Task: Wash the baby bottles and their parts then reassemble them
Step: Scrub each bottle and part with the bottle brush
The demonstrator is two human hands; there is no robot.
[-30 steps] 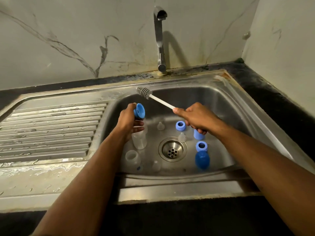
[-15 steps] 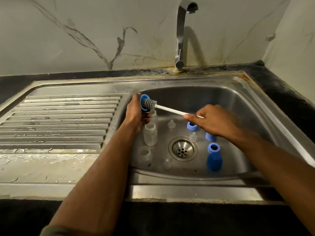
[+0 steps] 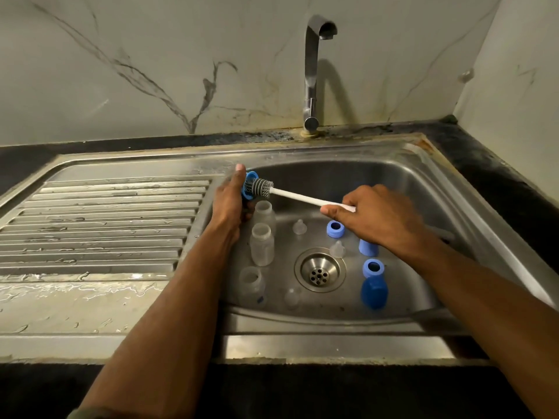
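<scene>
Left grip: my left hand (image 3: 230, 201) curls round a blue bottle cap (image 3: 250, 189), thumb up along its far edge, the cap's open mouth turned toward my other hand.
Right grip: my right hand (image 3: 379, 216) pinches the white handle of the bottle brush (image 3: 298, 197) between thumb and curled fingers.
Brush against cap: the grey bristle head sits partly inside the cap's mouth, the handle slanting down from it to my right hand.
Sink (image 3: 408, 182): a steel basin; both hands are held over its left and middle parts.
Drainboard (image 3: 99, 225): ribbed steel, left of my left hand.
Tap (image 3: 313, 71): behind the basin.
Clear bottles: two stand just below the held cap (image 3: 262, 248) (image 3: 265, 213), a third nearer me (image 3: 252, 282).
Blue parts on the basin floor: a domed cap (image 3: 374, 293) with a ring (image 3: 373, 267) just behind it, another ring (image 3: 335, 228) below my right thumb, a further blue piece (image 3: 368, 247) partly under my wrist.
Drain (image 3: 319, 270): in the middle, between bottles and blue parts.
Teats: small clear ones near the drain (image 3: 299, 227) (image 3: 338, 249) (image 3: 292, 297).
</scene>
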